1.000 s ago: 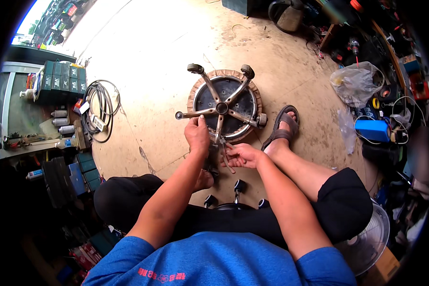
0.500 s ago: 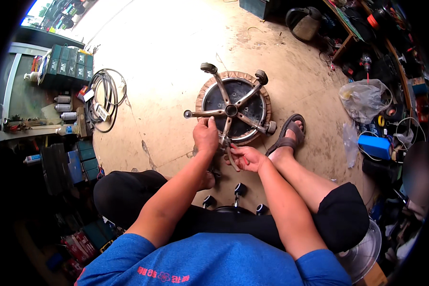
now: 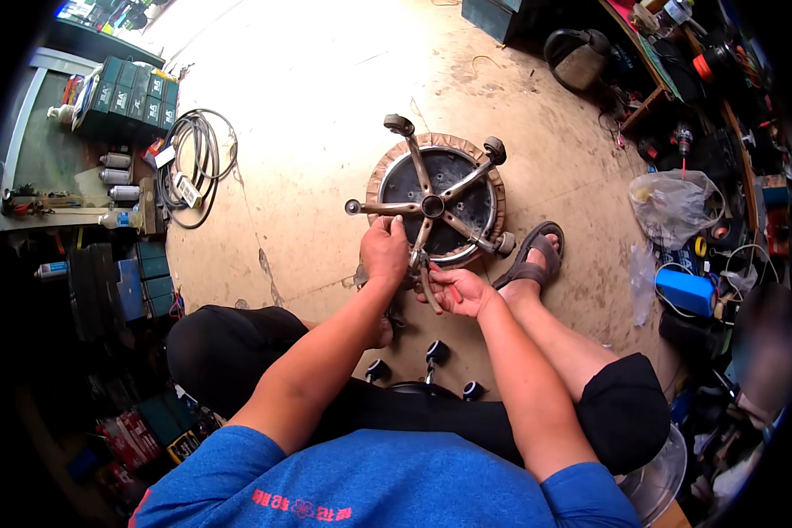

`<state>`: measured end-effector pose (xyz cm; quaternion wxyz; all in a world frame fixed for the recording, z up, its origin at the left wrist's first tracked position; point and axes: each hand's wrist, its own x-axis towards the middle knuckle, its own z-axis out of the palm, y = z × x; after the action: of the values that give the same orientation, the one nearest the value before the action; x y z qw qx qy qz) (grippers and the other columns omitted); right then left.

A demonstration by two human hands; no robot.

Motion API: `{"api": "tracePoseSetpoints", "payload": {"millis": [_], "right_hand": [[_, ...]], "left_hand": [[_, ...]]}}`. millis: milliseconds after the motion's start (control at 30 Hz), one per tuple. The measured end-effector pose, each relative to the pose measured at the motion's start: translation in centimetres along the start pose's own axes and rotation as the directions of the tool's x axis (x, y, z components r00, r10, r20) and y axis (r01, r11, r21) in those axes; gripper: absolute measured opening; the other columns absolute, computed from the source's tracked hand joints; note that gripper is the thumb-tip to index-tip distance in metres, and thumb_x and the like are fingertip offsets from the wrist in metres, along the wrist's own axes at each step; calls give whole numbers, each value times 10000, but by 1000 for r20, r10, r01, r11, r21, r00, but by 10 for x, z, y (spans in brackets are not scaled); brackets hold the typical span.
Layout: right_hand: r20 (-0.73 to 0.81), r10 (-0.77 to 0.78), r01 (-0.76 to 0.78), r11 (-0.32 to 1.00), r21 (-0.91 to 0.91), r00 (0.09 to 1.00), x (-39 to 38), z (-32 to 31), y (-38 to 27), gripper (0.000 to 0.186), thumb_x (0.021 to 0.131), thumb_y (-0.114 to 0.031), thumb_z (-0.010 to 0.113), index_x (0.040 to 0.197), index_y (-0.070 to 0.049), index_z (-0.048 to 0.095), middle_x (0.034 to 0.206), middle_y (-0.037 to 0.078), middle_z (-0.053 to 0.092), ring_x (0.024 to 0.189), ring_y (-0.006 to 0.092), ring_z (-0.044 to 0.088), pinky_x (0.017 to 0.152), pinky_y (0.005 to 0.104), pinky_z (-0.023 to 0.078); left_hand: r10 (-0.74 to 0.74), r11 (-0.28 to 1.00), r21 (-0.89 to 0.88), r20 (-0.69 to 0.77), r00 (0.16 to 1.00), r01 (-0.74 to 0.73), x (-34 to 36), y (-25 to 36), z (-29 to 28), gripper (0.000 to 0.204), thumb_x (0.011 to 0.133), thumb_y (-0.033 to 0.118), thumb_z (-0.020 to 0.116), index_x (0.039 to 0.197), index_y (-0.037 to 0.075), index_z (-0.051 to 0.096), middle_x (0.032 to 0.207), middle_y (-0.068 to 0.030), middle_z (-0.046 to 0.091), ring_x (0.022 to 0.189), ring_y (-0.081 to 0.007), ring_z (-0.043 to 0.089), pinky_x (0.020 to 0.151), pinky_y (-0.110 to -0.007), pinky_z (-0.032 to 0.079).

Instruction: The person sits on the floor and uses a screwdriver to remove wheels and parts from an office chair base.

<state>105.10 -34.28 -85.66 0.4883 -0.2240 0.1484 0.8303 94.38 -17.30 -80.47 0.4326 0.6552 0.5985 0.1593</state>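
Note:
A round stool [image 3: 382,167] lies upside down on the floor, its star-shaped metal base [image 3: 432,207] facing up. Casters show on several leg ends; the left leg ends in a bare round socket. My left hand [image 3: 385,253] is closed at the leg nearest me, its fingers partly hidden underneath. In my right hand [image 3: 463,292] are pliers [image 3: 430,293] with curved handles, one showing red against the palm. Their head meets the end of that near leg, where my hands hide the detail.
Between my legs, another caster base [image 3: 430,365] shows. My sandalled foot [image 3: 537,256] is right of the stool. A coiled cable [image 3: 204,167] lies left, beside boxes [image 3: 132,99]. A plastic bag [image 3: 673,207], a blue box [image 3: 685,291] and a kettle [image 3: 579,60] are right.
The whole view has shifted slightly. Both hands stay at the near leg with almost the same grip, and the stool holds its position.

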Motion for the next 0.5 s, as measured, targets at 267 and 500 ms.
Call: {"api": "tracePoseSetpoints", "payload": {"millis": [267,500], "right_hand": [[5,132,-131,991,-25,991,-4,15,-22,281,956,-149,665,1218,-72,599,1001,73,668,866,221,659,737,353,557],[-138,282,-304,933,-191,950,-9,31,-41,197,912,-139,732,1054,-96,602,873,52,651,783,198,667,761,402,574]], "left_hand": [[20,1000,-1,-85,996,-20,-5,2,-4,286,962,305,600,942,46,720,862,-179,731,822,-359,708,759,-442,530],[-37,997,61,-159,987,47,-24,12,-12,302,976,332,576,906,63,693,839,-181,715,803,-394,688,720,-488,513]]}}
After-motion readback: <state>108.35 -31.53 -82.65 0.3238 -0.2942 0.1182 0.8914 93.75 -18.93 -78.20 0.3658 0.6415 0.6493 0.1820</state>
